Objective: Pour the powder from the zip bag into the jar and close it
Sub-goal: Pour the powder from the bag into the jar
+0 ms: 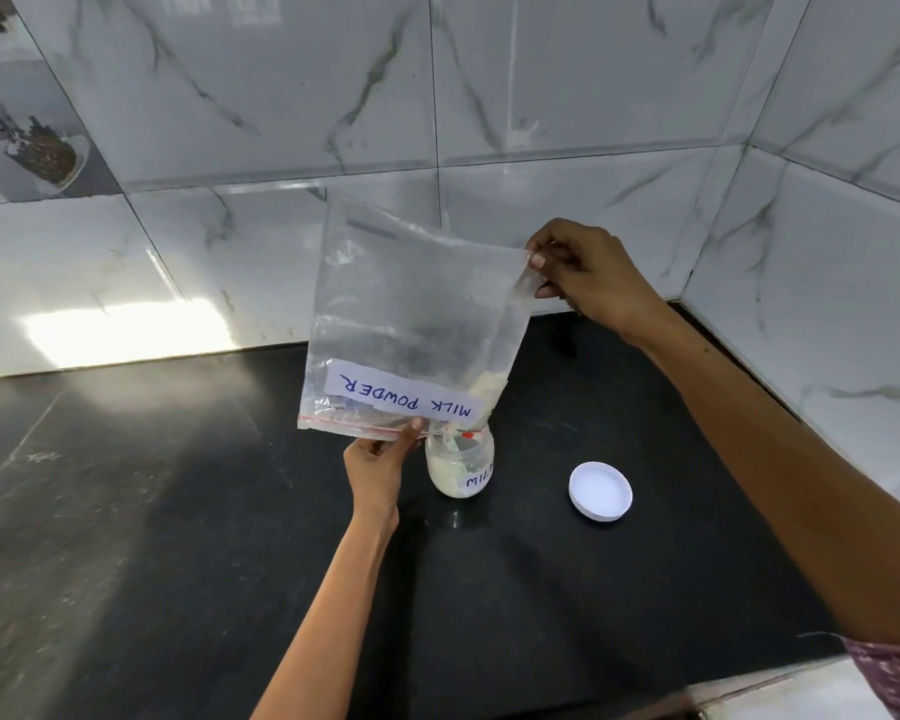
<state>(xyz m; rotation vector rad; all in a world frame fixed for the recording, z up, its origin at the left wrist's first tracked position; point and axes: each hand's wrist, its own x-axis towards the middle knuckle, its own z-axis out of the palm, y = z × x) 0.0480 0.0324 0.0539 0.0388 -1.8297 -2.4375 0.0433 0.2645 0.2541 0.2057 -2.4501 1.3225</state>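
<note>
A clear zip bag (411, 314) labelled "MILK POWDER" hangs upside down, its zip mouth over a small clear jar (460, 467). The jar stands on the black counter and holds pale powder. A little powder clings inside the bag's lower right corner, just above the jar's mouth. My left hand (378, 467) pinches the bag's zip edge beside the jar. My right hand (588, 275) grips the bag's raised bottom corner. The white lid (600, 491) lies flat on the counter to the right of the jar.
The black stone counter (178, 511) runs into a corner of white marble-patterned wall tiles (541, 96) behind and on the right. A decorative tile (27, 142) with a dark picture is at the far left.
</note>
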